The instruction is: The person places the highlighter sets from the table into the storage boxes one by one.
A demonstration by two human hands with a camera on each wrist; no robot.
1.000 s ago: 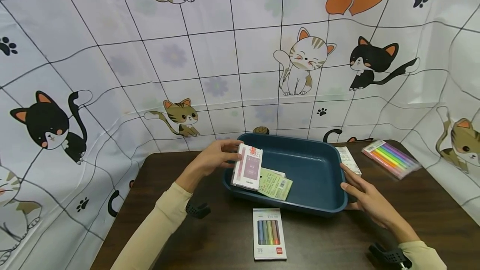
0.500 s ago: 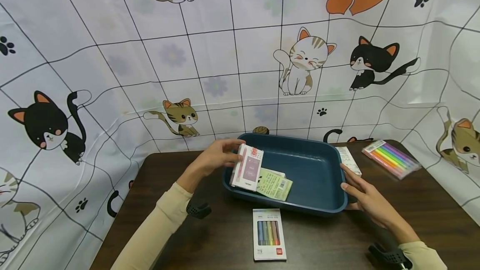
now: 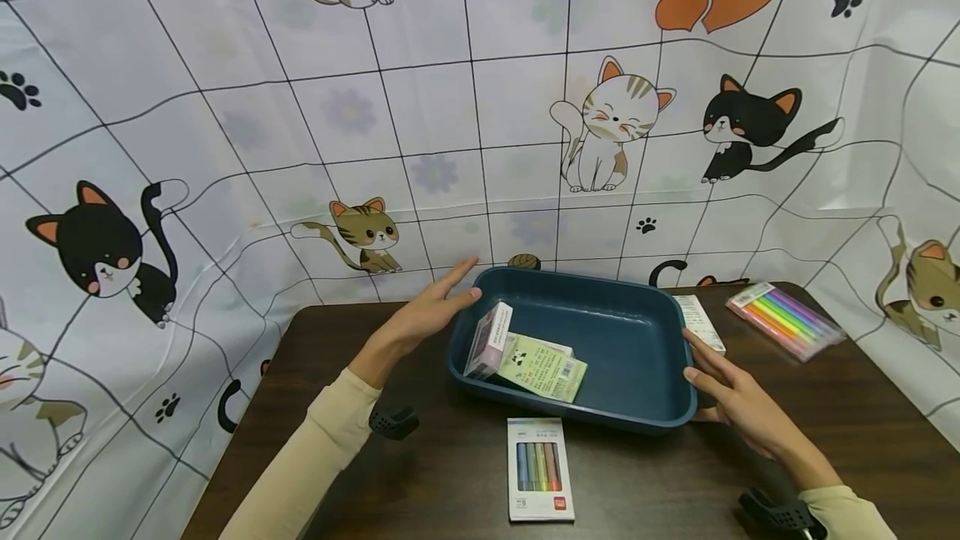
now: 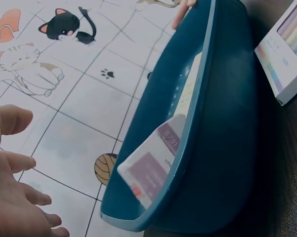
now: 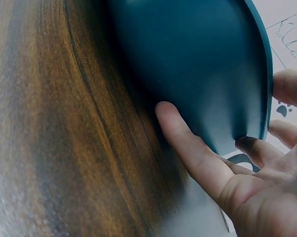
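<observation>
A dark blue plastic bin (image 3: 633, 357) sits on the brown table. Inside its left end, a small pink-and-white box (image 3: 490, 342) leans tilted beside a light green printed packet (image 3: 546, 368), which covers part of a pale item. My left hand (image 3: 422, 317) is just outside the left rim, fingers extended and holding nothing; the left wrist view shows a gap between hand (image 4: 15, 182) and box (image 4: 150, 165). At the opposite end, my right hand (image 3: 738, 402) rests extended fingers against the bin's outer wall (image 5: 197, 74), thumb low near the table.
A white pack of colored pens (image 3: 539, 469) lies in front of the bin. Behind the right hand are a white printed box (image 3: 699, 323), partly hidden by the bin, and a clear pack of rainbow markers (image 3: 783, 319). A cat-print sheet (image 3: 517, 123) hangs behind the table.
My left hand has let go of the pink-and-white box, its fingers spreading and drawing back left. The box has dropped lower and tipped inside the bin. The right hand stays at the bin.
</observation>
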